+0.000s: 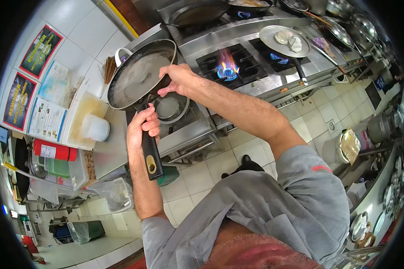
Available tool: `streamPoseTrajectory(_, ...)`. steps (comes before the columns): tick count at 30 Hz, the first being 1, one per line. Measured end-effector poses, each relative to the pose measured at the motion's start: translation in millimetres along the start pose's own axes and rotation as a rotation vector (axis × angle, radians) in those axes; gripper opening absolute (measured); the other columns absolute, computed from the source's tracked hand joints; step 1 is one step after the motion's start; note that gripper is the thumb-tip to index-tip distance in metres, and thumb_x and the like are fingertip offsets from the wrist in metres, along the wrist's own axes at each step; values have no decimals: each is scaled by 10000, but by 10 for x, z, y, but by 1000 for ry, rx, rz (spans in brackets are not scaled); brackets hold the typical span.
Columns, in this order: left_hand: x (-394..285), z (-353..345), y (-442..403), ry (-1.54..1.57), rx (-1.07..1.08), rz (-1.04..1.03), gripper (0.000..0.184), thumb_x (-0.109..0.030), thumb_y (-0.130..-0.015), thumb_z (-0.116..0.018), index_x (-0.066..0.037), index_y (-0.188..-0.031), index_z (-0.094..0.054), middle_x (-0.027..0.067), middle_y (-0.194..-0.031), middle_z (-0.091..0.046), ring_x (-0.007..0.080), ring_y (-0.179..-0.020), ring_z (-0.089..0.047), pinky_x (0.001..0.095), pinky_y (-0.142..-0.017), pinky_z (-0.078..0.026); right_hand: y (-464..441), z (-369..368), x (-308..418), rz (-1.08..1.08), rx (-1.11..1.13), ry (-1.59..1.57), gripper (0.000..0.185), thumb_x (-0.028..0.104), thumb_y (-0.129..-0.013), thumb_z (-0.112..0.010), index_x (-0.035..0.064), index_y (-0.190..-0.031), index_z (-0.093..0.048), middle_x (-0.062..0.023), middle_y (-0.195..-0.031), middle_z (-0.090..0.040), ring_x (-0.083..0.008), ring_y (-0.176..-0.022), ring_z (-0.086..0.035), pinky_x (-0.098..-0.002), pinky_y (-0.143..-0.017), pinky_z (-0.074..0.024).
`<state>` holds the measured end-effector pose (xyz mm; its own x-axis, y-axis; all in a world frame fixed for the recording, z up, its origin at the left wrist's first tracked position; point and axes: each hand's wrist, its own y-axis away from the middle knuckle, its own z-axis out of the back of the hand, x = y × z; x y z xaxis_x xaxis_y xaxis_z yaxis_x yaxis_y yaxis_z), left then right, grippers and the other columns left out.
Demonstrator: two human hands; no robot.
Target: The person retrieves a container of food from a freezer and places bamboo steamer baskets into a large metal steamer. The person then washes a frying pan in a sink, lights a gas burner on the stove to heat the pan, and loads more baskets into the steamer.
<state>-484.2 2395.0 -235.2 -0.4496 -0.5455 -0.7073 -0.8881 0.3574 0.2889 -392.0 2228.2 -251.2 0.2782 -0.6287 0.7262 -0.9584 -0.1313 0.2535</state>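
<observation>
A large dark frying pan [141, 74] with a whitish, worn inner surface hangs tilted in front of me at the upper left. My left hand [142, 125] is wrapped round its black handle [151, 154] near the pan end. At the pan's right rim, my right hand [177, 80] has its fingers bent against the edge, the thumb side over it; what lies beneath the fingers is partly hidden. Below the pan shows a round burner plate [168, 109]. To the right, a lit burner [227, 71] burns with a blue and orange flame.
Farther right, a flat pan [276, 41] with pale food stands over a blue flame. More pans [197, 13] line the back of the stove. At left are a white container [95, 127], a red cylinder [54, 149] and wall notices [41, 51]. A lidded bucket [336, 149] stands at right.
</observation>
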Motion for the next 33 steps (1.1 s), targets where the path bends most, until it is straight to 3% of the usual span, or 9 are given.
streamPoseTrajectory(2,108,-215,-64,-13,19,-5,108,-40,-826,-564,-70,-925,-534,-33,-623,-436,16,-440,-384,179,-359,-320,86,141,179,39,4,9,304,12,-688,-592,-136,-924,-469,-263,-812,-547,-442,-630,-587,-451,-591,-573)
streamPoseTrajectory(5,335,-547,-251,-66,33,-36,108,-42,-820,-570,-71,-914,-527,-41,-605,-425,16,-434,-377,184,-360,-317,158,473,455,81,-2,8,292,21,-708,-575,-136,-932,-473,-254,-788,-563,-424,-638,-597,-451,-585,-571)
streamPoseTrajectory(9,700,-931,-611,-120,100,-33,143,-44,-794,-593,-84,-902,-508,-40,-611,-413,21,-428,-354,199,-367,-284,187,1023,869,117,27,48,333,26,-720,-569,-158,-973,-454,-301,-859,-546,-442,-735,-598,-463,-661,-563)
streamPoseTrajectory(11,925,-1056,-854,-139,126,-38,152,-39,-784,-596,-88,-896,-505,-37,-615,-415,25,-432,-352,210,-370,-283,136,1342,1036,107,-46,41,306,0,-689,-589,-138,-935,-470,-241,-897,-510,-403,-696,-580,-481,-587,-572)
streamPoseTrajectory(14,1293,-1217,-1148,-122,137,-30,227,-11,-762,-598,-86,-920,-453,-17,-613,-411,47,-436,-365,229,-370,-297,125,1821,1209,69,-33,58,334,-14,-691,-578,-130,-968,-432,-174,-850,-451,-370,-686,-566,-490,-635,-575)
streamPoseTrajectory(18,1780,-1262,-1528,-111,115,-8,245,-4,-754,-598,-75,-927,-439,-9,-602,-408,57,-433,-373,234,-372,-316,-175,2520,1103,128,-115,73,345,-22,-705,-565,-101,-982,-375,-183,-841,-455,-334,-662,-567,-495,-638,-577)
streamPoseTrajectory(26,2623,-928,-2249,-95,103,44,318,-2,-744,-615,-87,-952,-389,-3,-615,-417,59,-434,-394,249,-377,-360,-655,3565,703,4,-167,40,299,-46,-720,-542,-53,-948,-348,-178,-788,-491,-312,-666,-580,-488,-603,-576)
streamPoseTrajectory(33,2887,-666,-2605,-107,50,47,337,14,-749,-611,-82,-970,-376,14,-641,-436,77,-437,-412,268,-383,-379,-887,3744,499,-8,-220,29,293,-49,-712,-544,-45,-944,-365,-193,-815,-503,-320,-676,-586,-485,-600,-571)
